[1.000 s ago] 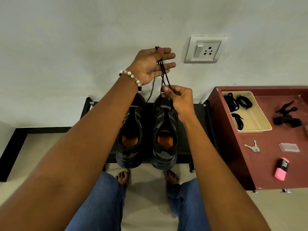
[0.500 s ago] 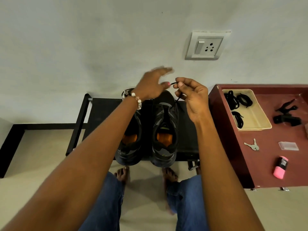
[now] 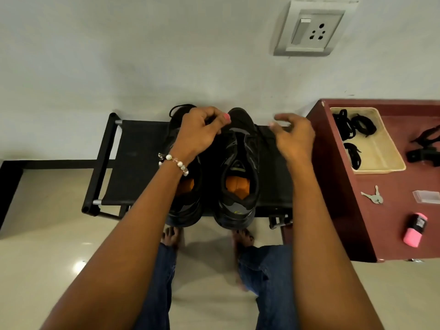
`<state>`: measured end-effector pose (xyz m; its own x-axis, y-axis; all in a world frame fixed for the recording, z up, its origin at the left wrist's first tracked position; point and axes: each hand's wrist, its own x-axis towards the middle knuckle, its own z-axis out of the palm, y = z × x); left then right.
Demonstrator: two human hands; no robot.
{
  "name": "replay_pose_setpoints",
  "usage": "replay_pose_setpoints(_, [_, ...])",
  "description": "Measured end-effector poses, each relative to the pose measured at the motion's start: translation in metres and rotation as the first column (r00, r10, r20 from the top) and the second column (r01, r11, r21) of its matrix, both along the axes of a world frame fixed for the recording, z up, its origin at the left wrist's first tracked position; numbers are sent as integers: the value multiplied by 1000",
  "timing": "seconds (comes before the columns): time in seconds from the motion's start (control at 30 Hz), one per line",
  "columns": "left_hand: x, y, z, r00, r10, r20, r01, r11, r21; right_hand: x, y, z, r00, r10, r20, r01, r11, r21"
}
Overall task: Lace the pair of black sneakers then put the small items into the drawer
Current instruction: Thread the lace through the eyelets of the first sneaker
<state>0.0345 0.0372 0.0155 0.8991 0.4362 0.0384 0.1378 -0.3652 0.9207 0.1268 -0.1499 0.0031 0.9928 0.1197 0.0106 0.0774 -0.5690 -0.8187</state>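
Two black sneakers with orange insoles stand side by side on a black rack (image 3: 133, 163). The right sneaker (image 3: 240, 167) shows in full, while my left forearm covers much of the left sneaker (image 3: 183, 210). My left hand (image 3: 202, 132) is over the toes between the shoes, its curled fingers and thumb pinching a black shoelace (image 3: 181, 107) that loops out behind the left toe. My right hand (image 3: 295, 139) hovers blurred just right of the right sneaker, fingers loosely curled and holding nothing.
A maroon cabinet (image 3: 381, 234) stands at the right. On it lie a beige tray (image 3: 390, 165) with black laces (image 3: 357, 126), keys (image 3: 373, 198), a clear small box (image 3: 426, 196), a pink item (image 3: 415, 231) and a black clip (image 3: 426, 151). A wall socket (image 3: 309, 29) is above. My bare feet are below the rack.
Both hands came down from the raised lace to the sneakers' toes. My right hand let go of the lace and moved right. My left hand closed over the toes.
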Motion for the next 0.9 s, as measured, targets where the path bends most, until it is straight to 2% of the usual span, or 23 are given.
replay_pose_setpoints(0.1, [8, -10, 2, 1000, -31, 5, 30, 994, 102, -13, 24, 14, 929, 363, 69, -365, 931, 24])
replay_pose_setpoints(0.17, [9, -13, 3, 997, -74, -5, 73, 987, 145, -19, 34, 14, 894, 439, 87, -443, 896, 23])
replay_pose_setpoints(0.23, [8, -11, 2, 996, -84, -26, 87, 986, 140, -18, 35, 10, 908, 413, 75, -419, 903, 94])
replay_pose_setpoints(0.27, [8, -9, 1, 996, -81, -39, 85, 988, 129, -16, 34, 9, 927, 372, 59, -376, 914, 154])
replay_pose_setpoints(0.33, [6, -3, 3, 994, -76, -72, 84, 990, 113, -9, 28, 10, 981, 194, 17, -191, 939, 285])
replay_pose_setpoints(0.43, [0, 7, 11, 994, -64, -84, 72, 992, 104, 3, 11, 10, 977, -188, -97, 212, 865, 454])
replay_pose_setpoints(0.5, [-3, 11, 16, 998, -35, -60, 41, 994, 101, 9, 0, 5, 934, -346, -90, 355, 869, 344])
replay_pose_setpoints(0.53, [-3, 11, 17, 998, -22, -56, 27, 995, 100, 11, -5, 1, 932, -359, -49, 362, 912, 192])
replay_pose_setpoints(0.6, [-2, 9, 17, 998, -20, -60, 25, 996, 84, 10, -6, -1, 968, -247, 47, 251, 957, -145])
replay_pose_setpoints(0.63, [0, 6, 16, 997, -30, -64, 35, 997, 70, 9, -4, 0, 989, -122, 81, 137, 968, -209])
replay_pose_setpoints(0.7, [4, -2, 12, 995, -65, -71, 68, 997, 37, 5, 5, 5, 978, 156, 137, -140, 983, -118])
replay_pose_setpoints(0.77, [7, -12, 9, 991, -114, -67, 115, 993, 11, -3, 17, 11, 933, 351, 75, -357, 929, 97])
replay_pose_setpoints(0.83, [10, -18, 6, 991, -127, -49, 126, 992, -30, -7, 24, 8, 899, 438, 34, -433, 871, 231])
replay_pose_setpoints(0.9, [12, -19, 4, 995, -92, -50, 87, 992, -92, -7, 26, 6, 904, 426, 25, -415, 865, 281])
